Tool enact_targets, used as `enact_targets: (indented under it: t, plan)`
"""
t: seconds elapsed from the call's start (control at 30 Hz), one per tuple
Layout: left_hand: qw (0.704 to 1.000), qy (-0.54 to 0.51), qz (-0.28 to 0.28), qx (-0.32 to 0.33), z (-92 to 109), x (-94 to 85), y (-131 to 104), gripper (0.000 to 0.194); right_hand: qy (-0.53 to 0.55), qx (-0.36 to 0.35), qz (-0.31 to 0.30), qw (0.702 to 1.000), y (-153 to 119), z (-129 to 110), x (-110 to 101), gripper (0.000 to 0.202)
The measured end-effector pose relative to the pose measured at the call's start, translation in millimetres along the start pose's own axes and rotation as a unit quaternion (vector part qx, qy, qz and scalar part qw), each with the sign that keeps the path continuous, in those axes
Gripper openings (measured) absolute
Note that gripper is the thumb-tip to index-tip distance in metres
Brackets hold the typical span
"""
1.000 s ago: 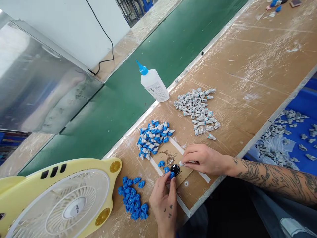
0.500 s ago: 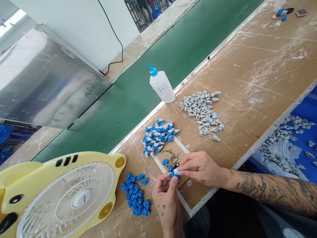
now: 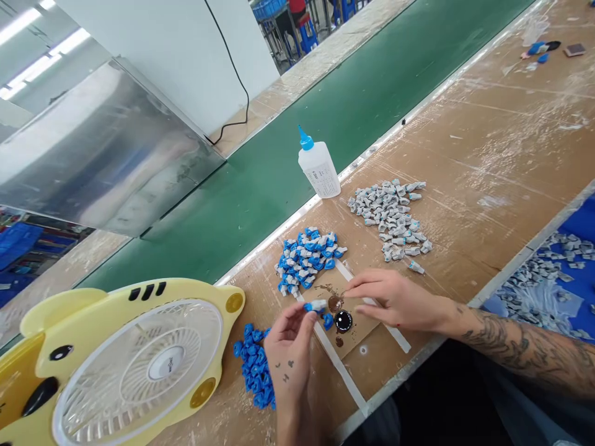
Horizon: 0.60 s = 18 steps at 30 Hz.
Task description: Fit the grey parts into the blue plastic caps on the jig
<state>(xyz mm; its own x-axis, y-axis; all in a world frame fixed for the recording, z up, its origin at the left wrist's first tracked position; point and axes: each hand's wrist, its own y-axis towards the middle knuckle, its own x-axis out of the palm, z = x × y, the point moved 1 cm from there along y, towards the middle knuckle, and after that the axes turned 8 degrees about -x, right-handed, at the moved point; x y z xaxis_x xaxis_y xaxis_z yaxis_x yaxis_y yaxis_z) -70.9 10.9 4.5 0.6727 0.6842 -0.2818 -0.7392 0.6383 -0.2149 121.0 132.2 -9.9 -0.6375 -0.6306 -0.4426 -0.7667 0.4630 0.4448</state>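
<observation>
Pinching small blue-and-grey moulded piece [image 3: 316, 305]: left hand [image 3: 290, 344].
Right hand [image 3: 395, 300]: fingers open, near glossy black blob [image 3: 343, 321], brown desk's [image 3: 469, 210] near edge.

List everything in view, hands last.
Table: one, brown, foreground
Belt: one, green, behind table
Fan: one, yellow, lower left
Bottle: one, white, beside belt
Blue pile: many, blue, beside fan
Mixed pile: many, blue-grey, centre
Grey pile: many, grey, near bottle
Card: one, tan, between hands
Blob: one, black, on card
Bin: one, blue, right
Cable: one, black, upper left
Panel: one, silver, left
Held piece: one, blue-grey, left grip
Left hand: one, bare, at held piece
Right hand: one, bare, over card
</observation>
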Motion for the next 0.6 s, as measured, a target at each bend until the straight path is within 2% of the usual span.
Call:
enact_targets:
  t: [0.13, 0.2, 0.3, 0.37, 0.43, 0.53, 0.6]
  plan:
    - [0.991, 0.097, 0.052, 0.07, 15.0, -17.2, 43.5, 0.026, -0.115, 0.036, 0.034, 0.992, -20.6, 7.3, -38.9, 0.024]
    - [0.985, 0.138, 0.058, 0.089, 17.0, -16.9, 63.9, 0.028, -0.175, 0.061, 0.036, 0.982, -33.7, 11.0, -53.6, 0.025]
    - [0.979, 0.166, 0.064, 0.101, 15.2, -8.1, 82.9, 0.028, -0.241, 0.1, 0.03, 0.965, -52.0, 18.5, -62.1, 0.026]
    - [0.974, 0.182, 0.074, 0.11, 13.7, -4.4, 84.4, 0.029, -0.251, 0.112, 0.023, 0.961, -60.8, 24.3, -61.3, 0.028]
    - [0.97, 0.194, 0.092, 0.117, 12.5, -9.6, 76.8, 0.031, -0.236, 0.111, 0.015, 0.965, -65.7, 29.2, -59.6, 0.031]
    - [0.953, 0.247, 0.105, 0.138, 8.5, -36.5, 54.4, 0.032, -0.205, 0.119, 0.009, 0.971, -67.2, 32.6, -60.2, 0.033]
    - [0.918, 0.347, 0.053, 0.184, 1.3, -59.0, 38.1, 0.029, -0.179, 0.13, 0.013, 0.975, -65.3, 31.7, -61.5, 0.033]
